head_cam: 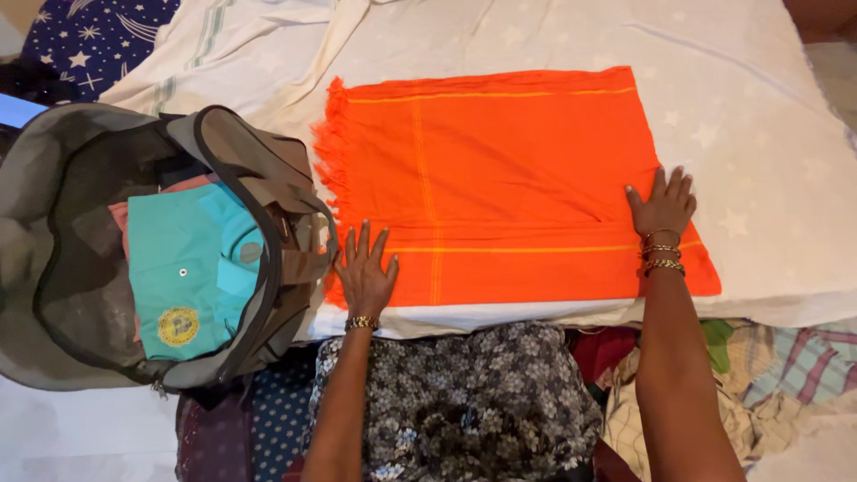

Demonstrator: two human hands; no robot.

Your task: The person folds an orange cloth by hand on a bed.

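With both palms pressed flat, fingers spread, left hand (365, 275) on the fringed end and right hand (662, 207) on the opposite edge, the folded orange cotton cloth (509, 178) lies smoothed on the white bedsheet (759, 134); open grey backpack (54, 178) beside it, cloth not yet packed

1. Left hand (366, 272): bare, with one chunky gold bracelet (361, 323) on the wrist.
2. Right hand (662, 207): bare too, but with a stack of gold bangles (661, 253), three or so, some beaded.
3. No sleeves showing, both forearms uncovered.
4. Clothing: dark dress (464, 402) with a small pale flower print.
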